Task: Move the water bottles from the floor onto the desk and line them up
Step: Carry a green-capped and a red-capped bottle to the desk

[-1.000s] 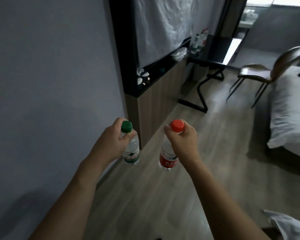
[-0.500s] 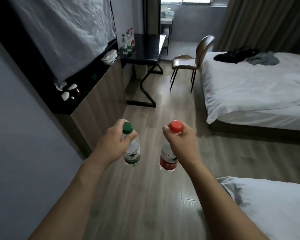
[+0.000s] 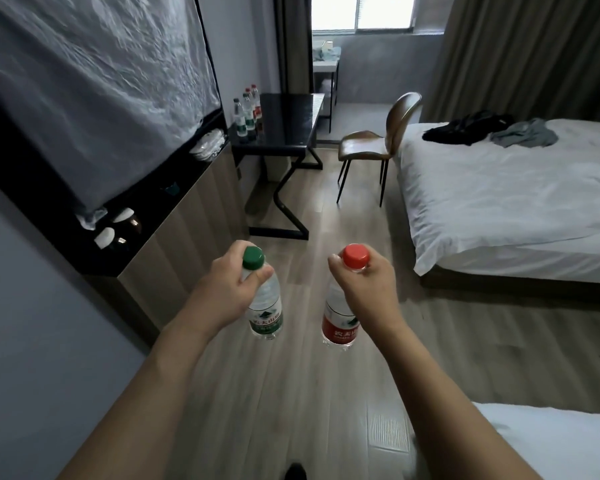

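Left hand (image 3: 227, 289): fingers curled round neck of green-capped bottle (image 3: 264, 308). Right hand (image 3: 364, 289): likewise, red-capped bottle (image 3: 340, 323). Both hang below grips. Several bottles (image 3: 246, 112) already on desk (image 3: 288, 123), well ahead; two undelivered.

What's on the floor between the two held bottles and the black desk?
Head view: bare wood floor from the green-capped bottle and red-capped bottle to the black desk; only the desk's own leg frame.
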